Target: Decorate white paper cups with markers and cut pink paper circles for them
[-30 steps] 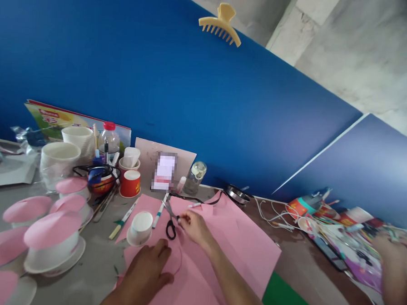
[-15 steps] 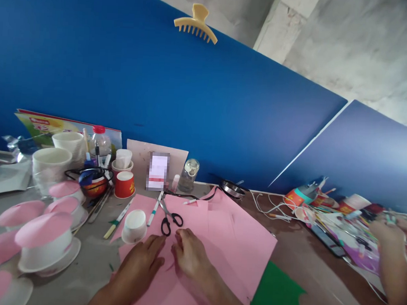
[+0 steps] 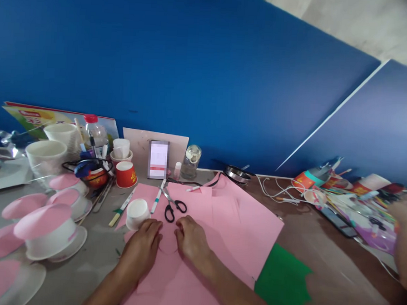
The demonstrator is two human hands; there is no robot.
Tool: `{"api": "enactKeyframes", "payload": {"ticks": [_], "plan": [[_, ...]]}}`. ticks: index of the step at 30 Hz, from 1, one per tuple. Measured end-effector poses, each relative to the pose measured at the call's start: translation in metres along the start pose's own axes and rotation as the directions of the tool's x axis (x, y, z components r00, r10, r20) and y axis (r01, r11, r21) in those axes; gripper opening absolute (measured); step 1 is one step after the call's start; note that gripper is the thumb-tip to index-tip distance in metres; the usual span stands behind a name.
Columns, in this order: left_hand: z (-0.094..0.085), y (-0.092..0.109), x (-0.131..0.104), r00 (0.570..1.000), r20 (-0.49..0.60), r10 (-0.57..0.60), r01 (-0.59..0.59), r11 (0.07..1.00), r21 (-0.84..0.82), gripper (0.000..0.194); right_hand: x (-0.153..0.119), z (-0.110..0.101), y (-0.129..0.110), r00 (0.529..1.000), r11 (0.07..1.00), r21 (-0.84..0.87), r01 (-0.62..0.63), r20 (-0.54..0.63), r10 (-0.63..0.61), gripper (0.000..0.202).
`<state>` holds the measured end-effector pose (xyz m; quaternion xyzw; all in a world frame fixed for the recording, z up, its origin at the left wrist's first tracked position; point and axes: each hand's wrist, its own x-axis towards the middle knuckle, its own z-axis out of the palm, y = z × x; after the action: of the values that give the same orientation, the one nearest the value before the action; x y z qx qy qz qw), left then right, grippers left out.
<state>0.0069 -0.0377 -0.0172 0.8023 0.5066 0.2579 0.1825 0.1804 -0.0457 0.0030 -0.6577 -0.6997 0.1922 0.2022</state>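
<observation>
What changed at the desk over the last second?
The right hand let go of the scissors and drew back toward the wearer, to the right side of a rounded pink piece. The left hand stays at its left. Scissors, white cup and red cup look unmoved.

A rounded near edge is shown by a piece of pink paper (image 3: 168,236), its sides partly hidden, placed over larger pink sheets (image 3: 254,223) that are spread and overlapped at angles; just beyond it, black-handled scissors (image 3: 173,203) are laid on pink paper, loops parted, blades pointed away
</observation>
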Motion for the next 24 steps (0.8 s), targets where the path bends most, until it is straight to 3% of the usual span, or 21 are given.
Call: {"api": "enactKeyframes", "payload": {"ticks": [8, 16, 24], "plan": [[-0.005, 0.019, 0.001, 0.987, 0.086, -0.138, 0.124, 0.981, 0.152, 0.036, -0.002, 0.001, 0.001, 1.0, 0.999, 0.038, -0.016, 0.006, 0.016, 0.02], [-0.001, 0.009, 0.003, 0.994, 0.078, -0.082, 0.078, 0.996, 0.053, 0.015, 0.002, -0.005, 0.006, 0.999, 0.978, 0.208, -0.026, -0.033, 0.033, 0.022], [-0.001, 0.013, 0.0, 0.989, 0.06, -0.133, 0.127, 0.987, 0.098, 0.031, 0.001, -0.007, 0.006, 0.999, 0.992, 0.125, -0.006, 0.046, 0.0, 0.024]]}}
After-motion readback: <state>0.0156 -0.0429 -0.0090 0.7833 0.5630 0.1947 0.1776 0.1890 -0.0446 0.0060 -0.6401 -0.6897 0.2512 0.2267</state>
